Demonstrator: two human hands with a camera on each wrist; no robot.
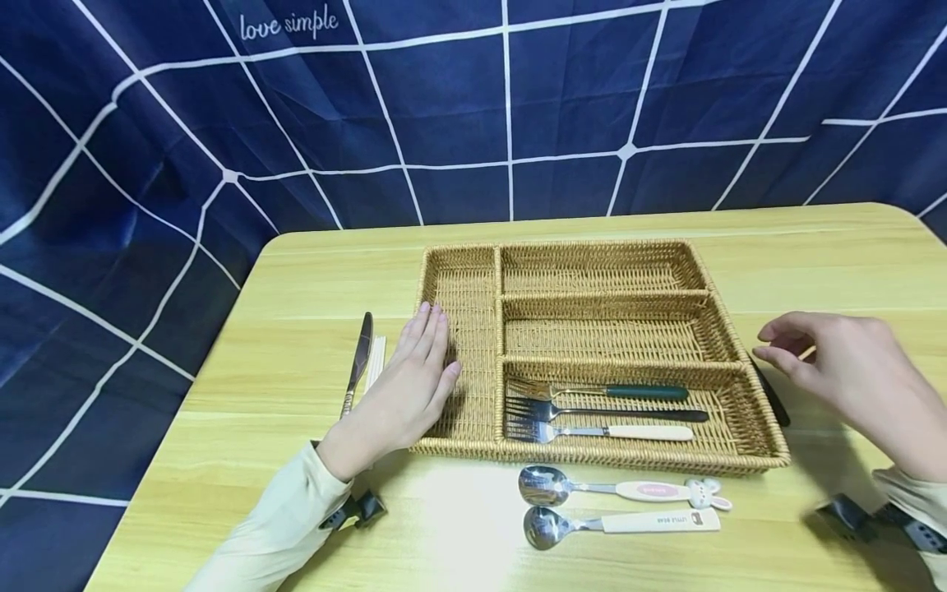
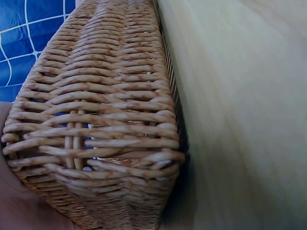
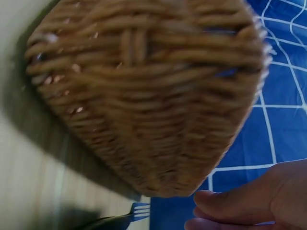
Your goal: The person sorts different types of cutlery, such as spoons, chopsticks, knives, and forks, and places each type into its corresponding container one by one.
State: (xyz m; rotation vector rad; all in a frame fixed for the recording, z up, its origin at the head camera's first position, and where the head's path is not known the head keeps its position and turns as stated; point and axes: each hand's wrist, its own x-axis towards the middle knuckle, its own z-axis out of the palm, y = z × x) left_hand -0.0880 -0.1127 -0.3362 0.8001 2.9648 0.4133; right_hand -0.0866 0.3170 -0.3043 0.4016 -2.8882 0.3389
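Table [image 1: 177, 493]: two spoons [image 1: 651, 491], one basket [image 1: 599, 339], three forks [image 1: 629, 413] inside; left hand [image 1: 407, 378] outstretched, right hand [image 1: 851, 370] loosely curled.

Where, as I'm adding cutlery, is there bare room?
Bare: two compartments behind the forks, plus the long left one's visible part; table between basket and blue cloth. Crowded: table in front, with two spoons; at left, by the knife and left hand.

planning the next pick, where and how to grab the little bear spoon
The little bear spoon is probably best pinched midway along its white handle, the right hand coming from above and the right, since the spoon lies flat, handle pointing right.
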